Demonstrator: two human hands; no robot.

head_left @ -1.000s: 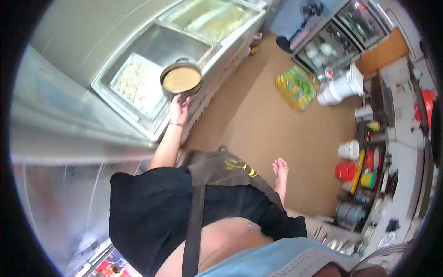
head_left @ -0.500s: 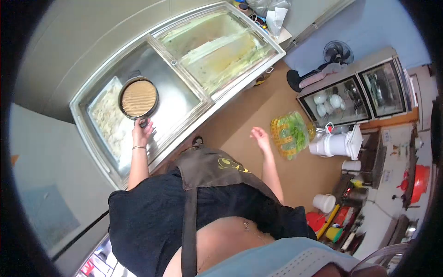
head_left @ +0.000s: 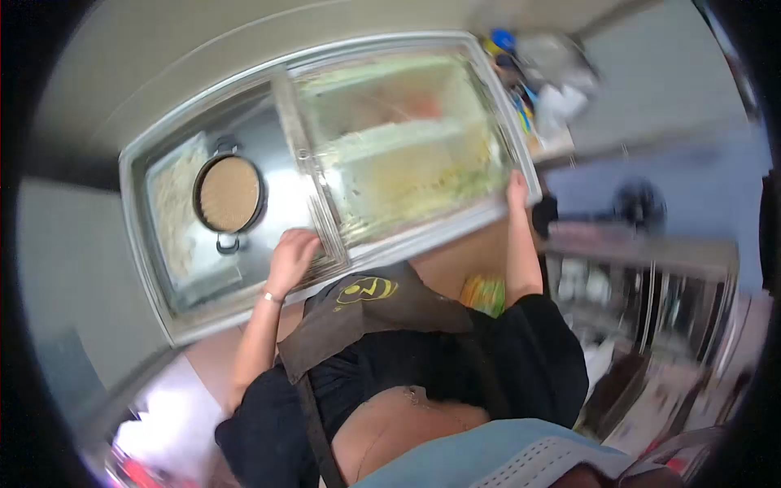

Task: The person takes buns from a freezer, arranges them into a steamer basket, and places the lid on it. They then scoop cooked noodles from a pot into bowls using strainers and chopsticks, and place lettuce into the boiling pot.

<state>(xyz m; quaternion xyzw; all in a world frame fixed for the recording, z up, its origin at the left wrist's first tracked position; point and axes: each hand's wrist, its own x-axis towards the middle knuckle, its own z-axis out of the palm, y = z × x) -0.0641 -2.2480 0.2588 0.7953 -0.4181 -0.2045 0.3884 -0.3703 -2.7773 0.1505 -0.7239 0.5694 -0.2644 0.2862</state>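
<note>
Dark pot (head_left: 261, 198) apart, forward-left of left grip (head_left: 293, 253)

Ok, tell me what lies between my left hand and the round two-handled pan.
In the head view, only a bare stretch of shiny silvery surface shows between your left hand and the round two-handled pan.

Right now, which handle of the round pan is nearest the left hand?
The near handle of the round pan, on its side toward the apron; the far handle sits across the pan, farther from the left hand.
</note>
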